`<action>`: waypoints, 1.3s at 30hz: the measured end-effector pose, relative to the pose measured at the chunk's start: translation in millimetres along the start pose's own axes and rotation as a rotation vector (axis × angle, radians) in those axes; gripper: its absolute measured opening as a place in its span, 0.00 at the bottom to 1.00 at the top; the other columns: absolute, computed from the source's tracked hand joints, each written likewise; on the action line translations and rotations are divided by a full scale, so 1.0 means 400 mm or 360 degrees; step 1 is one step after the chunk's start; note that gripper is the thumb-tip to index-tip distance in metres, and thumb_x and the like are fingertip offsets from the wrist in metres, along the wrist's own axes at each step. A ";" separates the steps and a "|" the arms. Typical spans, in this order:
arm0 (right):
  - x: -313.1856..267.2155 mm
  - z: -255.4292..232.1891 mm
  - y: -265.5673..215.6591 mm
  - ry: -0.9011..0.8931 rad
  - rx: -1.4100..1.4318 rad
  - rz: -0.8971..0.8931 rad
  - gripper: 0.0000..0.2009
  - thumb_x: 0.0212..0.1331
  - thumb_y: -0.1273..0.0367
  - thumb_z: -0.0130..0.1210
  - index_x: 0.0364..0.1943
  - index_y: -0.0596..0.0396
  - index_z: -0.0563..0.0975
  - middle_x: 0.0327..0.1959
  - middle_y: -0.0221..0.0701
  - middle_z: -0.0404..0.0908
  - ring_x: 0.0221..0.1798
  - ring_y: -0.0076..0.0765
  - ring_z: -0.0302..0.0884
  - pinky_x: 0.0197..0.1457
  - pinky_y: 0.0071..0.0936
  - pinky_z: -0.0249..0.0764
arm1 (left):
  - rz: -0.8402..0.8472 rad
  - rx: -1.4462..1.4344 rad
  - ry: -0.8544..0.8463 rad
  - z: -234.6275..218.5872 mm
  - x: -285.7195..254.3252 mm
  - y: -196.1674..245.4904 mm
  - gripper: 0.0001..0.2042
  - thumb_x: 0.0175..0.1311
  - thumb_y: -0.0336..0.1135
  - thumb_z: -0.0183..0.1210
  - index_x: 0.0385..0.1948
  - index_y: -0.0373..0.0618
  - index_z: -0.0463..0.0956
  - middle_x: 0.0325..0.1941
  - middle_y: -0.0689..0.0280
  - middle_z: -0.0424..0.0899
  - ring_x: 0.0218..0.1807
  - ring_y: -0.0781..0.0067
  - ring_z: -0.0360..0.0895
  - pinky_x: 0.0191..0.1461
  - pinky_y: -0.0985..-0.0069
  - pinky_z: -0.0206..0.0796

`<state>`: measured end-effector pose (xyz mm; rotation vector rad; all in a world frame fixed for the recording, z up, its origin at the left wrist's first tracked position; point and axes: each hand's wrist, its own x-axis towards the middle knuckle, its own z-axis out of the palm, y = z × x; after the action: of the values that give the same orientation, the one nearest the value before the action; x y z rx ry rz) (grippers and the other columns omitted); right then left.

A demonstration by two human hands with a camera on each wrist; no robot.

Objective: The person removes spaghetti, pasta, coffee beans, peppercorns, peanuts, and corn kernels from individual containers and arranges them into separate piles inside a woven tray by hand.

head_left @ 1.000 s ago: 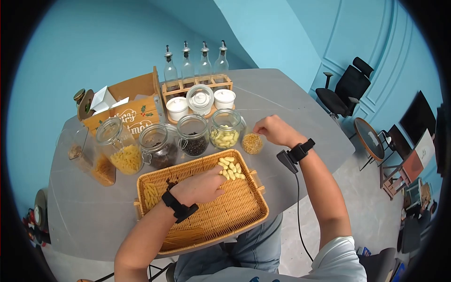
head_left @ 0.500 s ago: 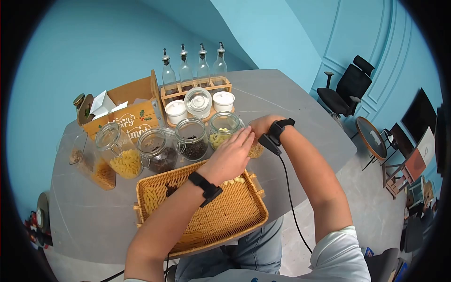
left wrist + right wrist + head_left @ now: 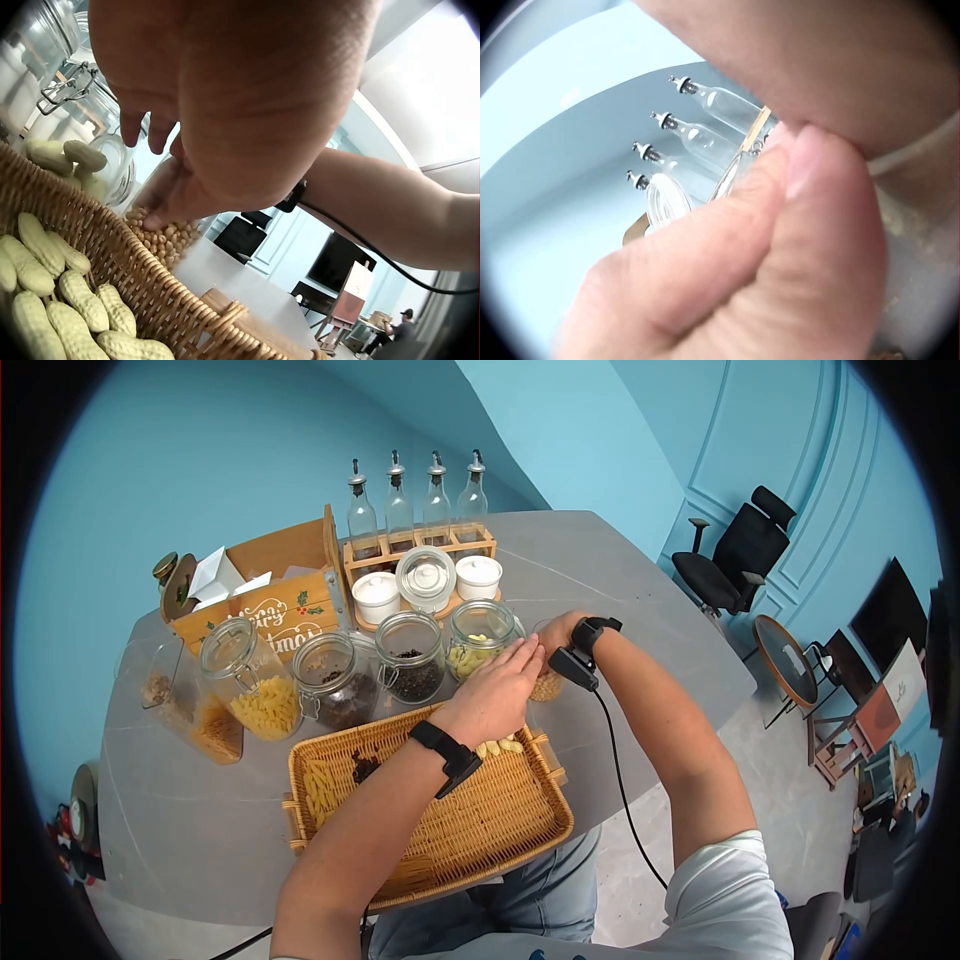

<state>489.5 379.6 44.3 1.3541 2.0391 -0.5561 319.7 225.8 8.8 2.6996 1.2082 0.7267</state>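
Note:
My left hand (image 3: 515, 665) reaches from over the wicker tray (image 3: 520, 810) with its fingers straight and together, their tips meeting my right hand (image 3: 558, 632). Nothing shows inside it. The right hand grips a small glass of yellow beans (image 3: 546, 685) that stands just past the tray's far right corner. In the left wrist view the left hand (image 3: 225, 97) hangs over the right fingers (image 3: 169, 199), which wrap the bean glass (image 3: 169, 236). Peanuts (image 3: 498, 746) lie in the tray's far corner (image 3: 60, 300). A clip-top jar of peanuts (image 3: 478, 640) stands open beside the hands. The right wrist view shows only the right hand (image 3: 780, 247) up close.
Behind the tray stand jars of spiral pasta (image 3: 250, 680), dark bits (image 3: 335, 680) and black beans (image 3: 410, 655). Further back are a wooden rack with bottles (image 3: 420, 510) and white pots (image 3: 478, 575), plus a wooden box (image 3: 265, 595). A clear container (image 3: 190, 705) sits left. The table edge runs right.
The left hand rose off the peanuts in the tray and moved right and away to the right hand. The right hand drew in and took hold of the bean glass.

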 end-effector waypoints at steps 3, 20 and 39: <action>-0.018 0.012 -0.009 0.0143 -0.0029 0.0019 0.22 0.55 0.51 0.68 0.47 0.50 0.84 0.35 0.33 0.88 0.33 0.37 0.85 0.40 0.39 0.80 | 0.0009 0.0012 -0.0031 -0.006 0.002 -0.002 0.33 0.62 0.22 0.52 0.72 0.26 0.58 0.80 0.43 0.57 0.81 0.46 0.55 0.82 0.59 0.51; -0.108 -0.006 -0.046 0.0303 -0.0136 0.0073 0.14 0.58 0.64 0.60 0.44 0.56 0.86 0.38 0.38 0.89 0.40 0.45 0.87 0.44 0.43 0.80 | -0.0041 -0.0027 -0.0143 -0.010 0.006 -0.004 0.37 0.61 0.24 0.57 0.74 0.27 0.55 0.82 0.44 0.52 0.82 0.47 0.51 0.84 0.61 0.49; -0.313 0.173 -0.164 -0.0193 0.0389 -0.1426 0.11 0.68 0.69 0.51 0.46 0.60 0.82 0.36 0.36 0.86 0.44 0.37 0.82 0.49 0.36 0.75 | -0.0338 -0.0662 -0.0168 -0.221 -0.221 0.029 0.11 0.71 0.28 0.55 0.48 0.32 0.80 0.38 0.53 0.86 0.41 0.53 0.84 0.47 0.65 0.75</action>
<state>482.4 227.0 82.0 0.4219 2.4638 -1.2578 236.3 144.6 56.0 2.2072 1.1467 0.7037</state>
